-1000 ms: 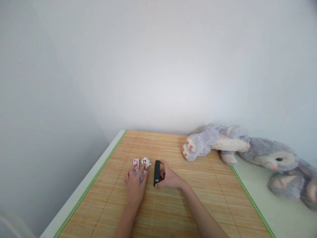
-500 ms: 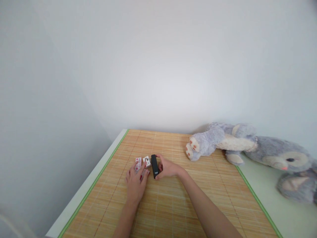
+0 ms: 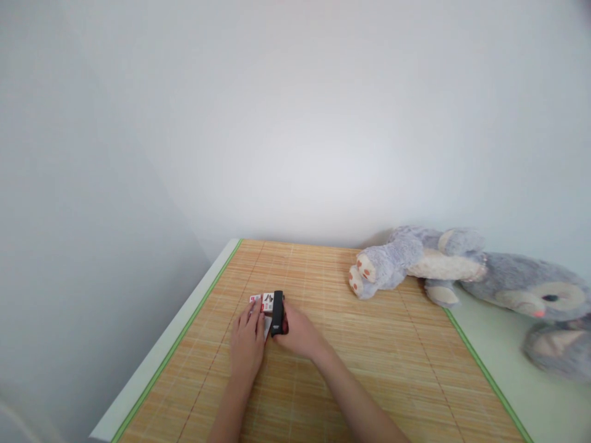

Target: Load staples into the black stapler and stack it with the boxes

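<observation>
Near the middle of the bamboo mat, my right hand (image 3: pixel 295 329) grips a black stapler (image 3: pixel 277 312) from its right side, with the stapler pointing away from me. Directly left of the stapler lies a small white box with a dark picture on it (image 3: pixel 268 301), touching or almost touching it. A red and white box (image 3: pixel 255 298) sits at that box's left, partly under the fingertips of my left hand (image 3: pixel 248 335). The left hand lies flat with its fingers stretched over the boxes. Another pale box (image 3: pixel 266 326) shows partly between the two hands.
A bamboo mat (image 3: pixel 360 369) with green edging covers most of the pale table (image 3: pixel 521 357). A large grey and cream plush toy (image 3: pixel 443 264) lies along the back right, against the wall. The table's left edge runs beside a plain wall.
My right hand has moved left with the stapler, bringing it up to the boxes. The white box has turned straighter and shifted left. My left hand's fingers have drawn closer together over the boxes.
</observation>
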Tool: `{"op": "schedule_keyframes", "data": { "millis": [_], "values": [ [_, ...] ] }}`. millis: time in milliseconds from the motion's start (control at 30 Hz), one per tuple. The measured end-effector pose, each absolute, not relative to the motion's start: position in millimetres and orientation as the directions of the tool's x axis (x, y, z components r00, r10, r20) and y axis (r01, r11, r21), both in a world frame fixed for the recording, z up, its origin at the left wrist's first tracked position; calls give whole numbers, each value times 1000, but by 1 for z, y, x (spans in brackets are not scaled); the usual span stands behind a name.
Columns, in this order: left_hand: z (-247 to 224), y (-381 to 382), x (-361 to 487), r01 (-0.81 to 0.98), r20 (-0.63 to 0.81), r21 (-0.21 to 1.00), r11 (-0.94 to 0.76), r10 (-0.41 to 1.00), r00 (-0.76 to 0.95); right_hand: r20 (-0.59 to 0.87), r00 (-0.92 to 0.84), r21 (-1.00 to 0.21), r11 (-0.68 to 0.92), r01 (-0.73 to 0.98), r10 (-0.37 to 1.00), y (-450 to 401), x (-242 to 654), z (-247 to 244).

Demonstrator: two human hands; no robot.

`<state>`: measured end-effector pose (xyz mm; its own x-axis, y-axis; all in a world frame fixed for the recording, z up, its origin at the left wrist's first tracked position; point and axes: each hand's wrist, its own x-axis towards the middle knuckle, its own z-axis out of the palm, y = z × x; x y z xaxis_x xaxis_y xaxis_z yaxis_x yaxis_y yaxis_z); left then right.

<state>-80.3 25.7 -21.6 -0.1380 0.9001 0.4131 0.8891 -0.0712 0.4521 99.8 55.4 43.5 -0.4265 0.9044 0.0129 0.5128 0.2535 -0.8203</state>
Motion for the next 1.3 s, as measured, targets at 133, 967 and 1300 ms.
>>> {"op": "schedule_keyframes", "data": {
  "millis": [133,967,1300],
  "values": [
    [-27,22,-94,875,408,483,-43,895,-181,-9,-380,-776,233,586,925,42,86,34],
    [-29,30,-128,830,349,534,-159,936,-45,-39,-371,-608,272,746,928,26,92,27],
    [-18,39,-98,823,409,543,-168,909,-83,-60,-364,-583,263,769,929,25,91,32]
  ]
}}
